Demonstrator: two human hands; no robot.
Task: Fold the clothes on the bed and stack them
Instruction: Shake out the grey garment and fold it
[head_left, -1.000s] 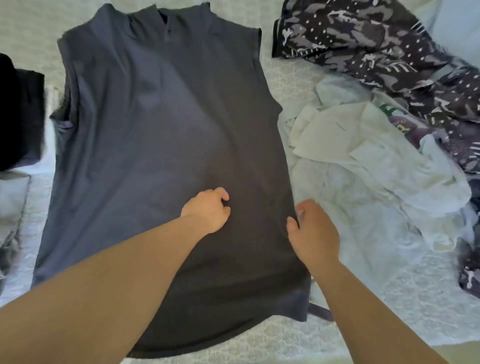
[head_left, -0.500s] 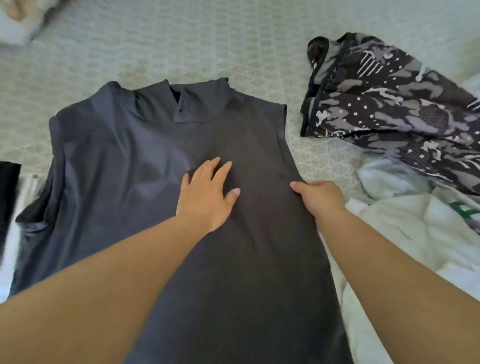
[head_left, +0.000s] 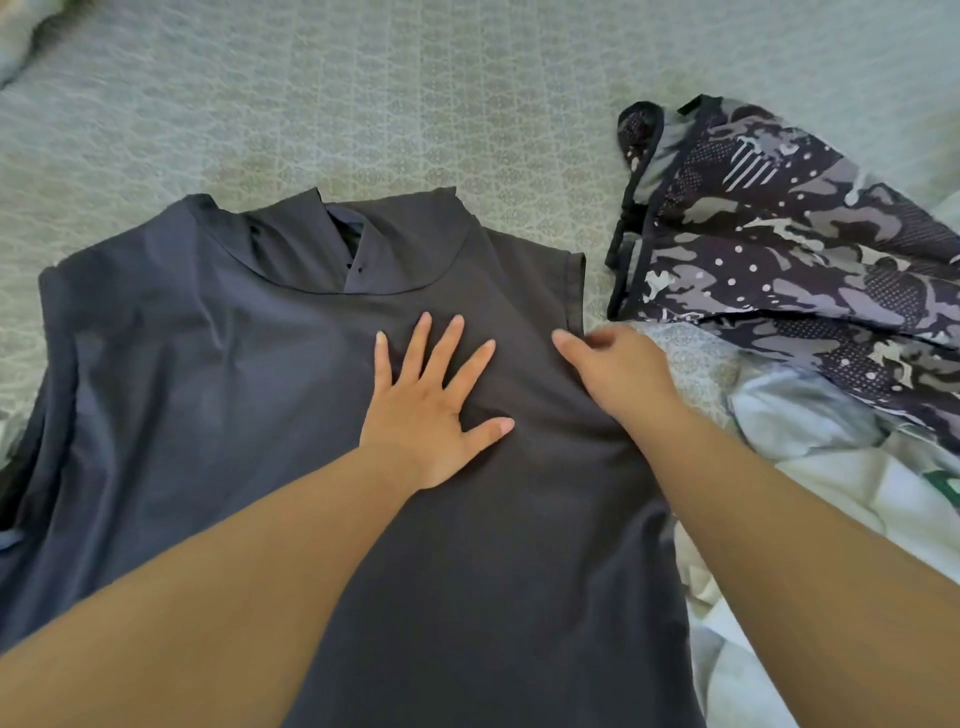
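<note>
- Dark top (head_left: 218, 415) spread flat on bed (head_left: 363, 104), neck toward the far side, hem out of view at the near edge; sleeveless, both armhole edges showing.
- Left hand (head_left: 431, 410) laid palm down on the chest of the top, fingers straight and splayed apart, gripping nothing; probably pinning the cloth so it does not slide while the other side is worked.
- Right hand (head_left: 613, 374) at the top's right edge, just below the armhole, thumb lying on the cloth and fingers curled toward the seam; looks like a pinch on the edge, but fingertips hidden behind the knuckles, so cannot tell whether cloth is really caught.
- Placement reads as setup for fold 1: one hand as anchor near the centre line, the other ready to carry the right side over toward the middle.
- Camo garment (head_left: 779, 249) lying crumpled to the right, close to the top's right shoulder but apart from it; pale clothes (head_left: 831, 493) heaped below it, running under the right forearm and touching the top's right edge. Both unfolded, so at least 2 more pieces waiting.
- No folded stack visible here; task judged early.
- Risk: pale heap crowding the right edge could get dragged along with the fold; a slight crease near the left thumb may want smoothing 1st.
</note>
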